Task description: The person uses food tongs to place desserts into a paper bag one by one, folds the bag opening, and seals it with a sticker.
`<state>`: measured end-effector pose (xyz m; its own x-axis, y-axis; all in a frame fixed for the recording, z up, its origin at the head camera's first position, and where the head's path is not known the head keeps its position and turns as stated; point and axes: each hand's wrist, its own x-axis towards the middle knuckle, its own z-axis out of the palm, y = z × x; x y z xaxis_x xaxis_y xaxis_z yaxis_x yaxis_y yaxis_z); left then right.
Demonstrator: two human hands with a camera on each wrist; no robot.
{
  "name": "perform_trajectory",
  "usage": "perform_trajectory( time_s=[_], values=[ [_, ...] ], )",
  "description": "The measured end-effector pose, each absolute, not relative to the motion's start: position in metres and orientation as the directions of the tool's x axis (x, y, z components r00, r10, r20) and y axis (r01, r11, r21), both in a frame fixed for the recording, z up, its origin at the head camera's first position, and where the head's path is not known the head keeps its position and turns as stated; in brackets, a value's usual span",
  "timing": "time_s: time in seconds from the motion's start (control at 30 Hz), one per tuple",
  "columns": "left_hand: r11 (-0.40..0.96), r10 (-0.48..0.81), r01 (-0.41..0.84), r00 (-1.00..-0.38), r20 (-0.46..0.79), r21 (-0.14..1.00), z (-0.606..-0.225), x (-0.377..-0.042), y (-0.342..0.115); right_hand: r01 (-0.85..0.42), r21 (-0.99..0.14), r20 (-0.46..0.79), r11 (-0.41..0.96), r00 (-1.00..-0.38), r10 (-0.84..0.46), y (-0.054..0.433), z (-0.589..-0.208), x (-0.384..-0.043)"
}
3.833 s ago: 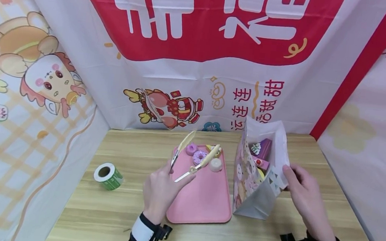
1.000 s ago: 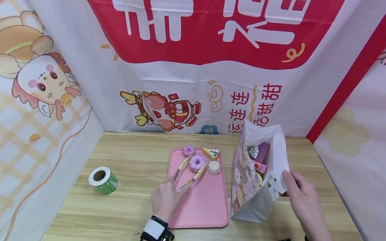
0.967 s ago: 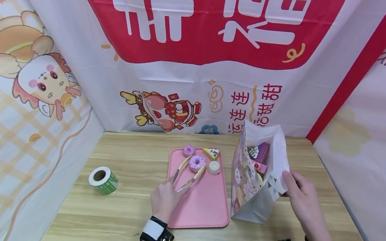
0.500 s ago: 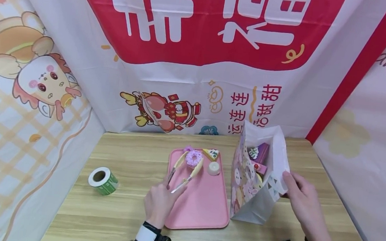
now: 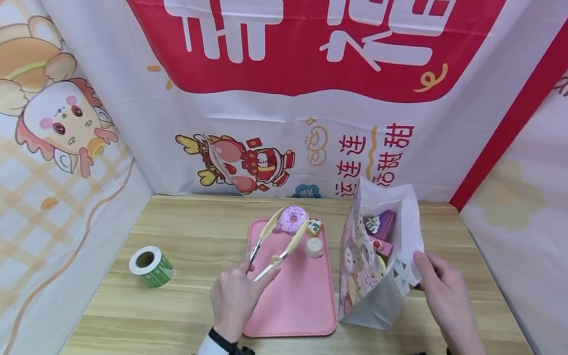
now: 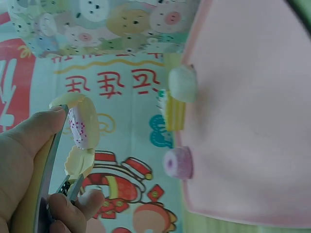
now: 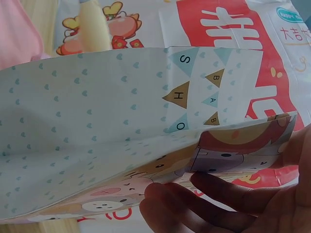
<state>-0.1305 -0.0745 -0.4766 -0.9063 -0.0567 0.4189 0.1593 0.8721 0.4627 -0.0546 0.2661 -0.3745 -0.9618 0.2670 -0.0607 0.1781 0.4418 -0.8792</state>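
Observation:
My left hand [image 5: 237, 297] holds a pair of tongs [image 5: 289, 248] with pale yellow tips. Between those tips sits a purple sprinkled donut [image 5: 293, 219], raised above the far end of the pink tray [image 5: 298, 303]; the left wrist view also has this donut [image 6: 77, 128] edge-on between the tips. On the tray stay a cake slice [image 5: 314, 227], a white round piece [image 5: 314, 248] and a smaller purple donut [image 6: 178, 163], mostly hidden in the head view. My right hand [image 5: 448, 299] pinches the rim of an upright, wide-mouthed paper bag [image 5: 376, 312].
Inside the bag lie a purple box [image 5: 384, 224], a pink box [image 5: 380, 246] and something yellow. A green label roll [image 5: 151, 266] stands left of the tray on the wooden table [image 5: 169, 325]. Printed cloth [image 5: 249, 107] hangs behind the table and on both sides.
The tongs have closed in on the purple sprinkled donut and lifted it off the tray, moving it away toward the far end. My right hand keeps its hold on the bag.

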Motion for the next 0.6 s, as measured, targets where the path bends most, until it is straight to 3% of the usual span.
perform_trajectory(
  time_s=[0.6],
  values=[
    [0.795,-0.027,0.273,-0.876,0.481,0.541,-0.427,-0.119,-0.061,0.181,-0.886,-0.079,0.427,-0.966,0.245,0.265,-0.374,-0.055]
  ],
)
